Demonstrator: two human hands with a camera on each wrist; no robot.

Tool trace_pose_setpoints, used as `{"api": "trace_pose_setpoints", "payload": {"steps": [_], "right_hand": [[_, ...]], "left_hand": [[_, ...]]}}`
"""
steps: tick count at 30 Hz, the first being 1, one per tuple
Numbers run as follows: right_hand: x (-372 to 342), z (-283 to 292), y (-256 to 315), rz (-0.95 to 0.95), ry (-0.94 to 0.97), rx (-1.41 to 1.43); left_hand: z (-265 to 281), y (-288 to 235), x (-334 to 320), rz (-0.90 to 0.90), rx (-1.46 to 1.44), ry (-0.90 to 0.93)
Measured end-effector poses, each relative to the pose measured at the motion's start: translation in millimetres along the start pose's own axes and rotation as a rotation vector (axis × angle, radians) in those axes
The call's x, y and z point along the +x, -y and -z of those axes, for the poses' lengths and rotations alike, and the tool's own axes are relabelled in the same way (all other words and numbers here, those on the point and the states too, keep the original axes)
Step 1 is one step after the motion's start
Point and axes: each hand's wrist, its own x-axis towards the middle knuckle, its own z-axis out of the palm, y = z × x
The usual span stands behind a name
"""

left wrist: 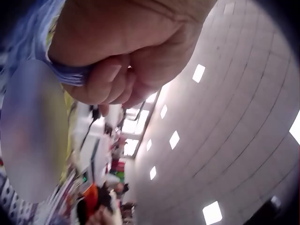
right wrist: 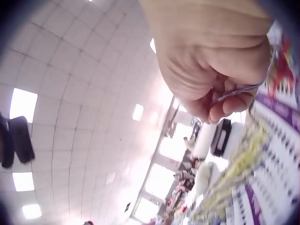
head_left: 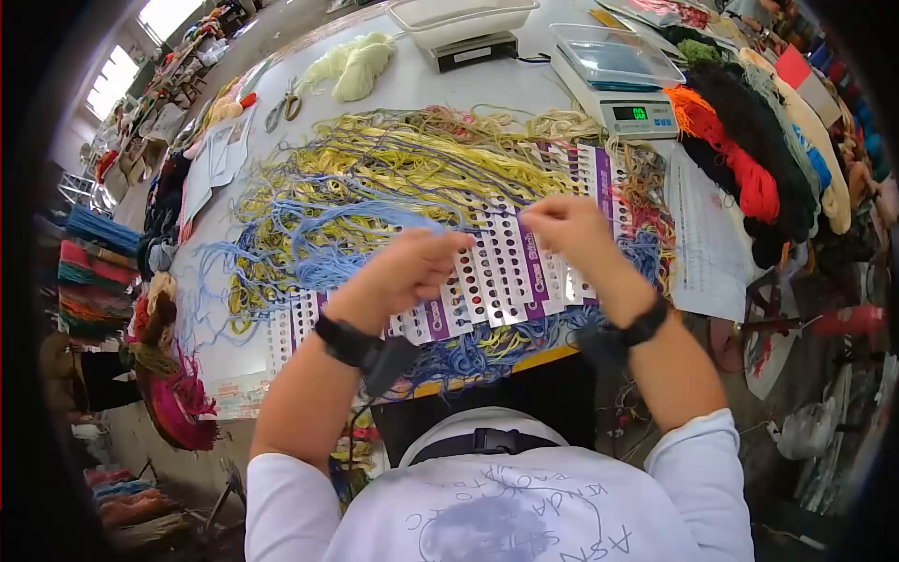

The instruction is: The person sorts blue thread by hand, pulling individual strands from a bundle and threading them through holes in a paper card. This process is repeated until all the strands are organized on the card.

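Room lies over yarn, with scales blocking beyond.

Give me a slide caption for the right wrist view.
A bare right hand holds a thin bluish-grey thread, with yellow-green yarn and white-and-purple punched cards nearby.

The place looked like a textile workshop, one given over to thread and yarn. A long white worktable carried heaped yellow strands, loose blue strands and purple-and-white cards punched with rows of holes. Scissors, a digital scale with a lit green display and a second scale bearing a tray stood or lay among them. Bright orange skeins were piled at one side, while hanging yarn bundles filled the other. Overhead stretched a broad panelled ceiling with square lights.
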Motion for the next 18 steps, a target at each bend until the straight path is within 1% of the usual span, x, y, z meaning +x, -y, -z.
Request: {"api": "trace_pose_setpoints", "payload": {"steps": [1,2,4,7,9,11,13,14,15,16,17,18], "right_hand": [[6.3,-16.7,-15.7,0.000,0.035,-0.041],[8.3,-25.2,-24.2,-0.002,0.033,-0.037],[8.6,-34.5,-34.4,0.063,-0.007,-0.158],[8.9,-35.4,-37.1,0.011,-0.011,-0.101],[6.6,-33.5,-30.9,0.021,-0.022,-0.139],[1.3,-34.8,-28.9,0.026,-0.035,-0.175],[-8.1,-40.8,-29.5,0.356,-0.140,-0.395],[-15.5,-39.4,-25.0,0.417,-0.093,-0.422],[-19.1,-39.5,-25.3,0.419,-0.087,-0.420],[-22.5,-39.2,-26.3,0.486,-0.099,-0.402],[-24.3,-38.0,-27.3,0.553,-0.114,-0.384],[-23.3,-36.0,-29.4,0.554,-0.111,-0.384]], "left_hand": [[-8.7,5.2,6.3,0.005,0.003,-0.002],[-13.2,11.0,14.3,0.000,0.007,-0.031],[-20.9,15.5,26.3,-0.001,0.011,-0.060],[-27.3,17.1,38.6,-0.036,0.040,-0.112],[-30.9,17.0,46.0,-0.091,0.164,-0.232],[-28.3,18.8,46.2,-0.102,0.149,-0.200],[-23.9,21.5,47.1,-0.110,0.130,-0.181],[-21.3,23.6,48.6,-0.123,0.104,-0.150],[-19.7,24.9,49.3,-0.137,0.077,-0.119],[-20.7,25.0,48.6,-0.136,0.073,-0.123],[-23.6,24.0,47.8,-0.137,0.097,-0.174],[-26.3,23.4,48.0,-0.141,0.124,-0.224]]}}
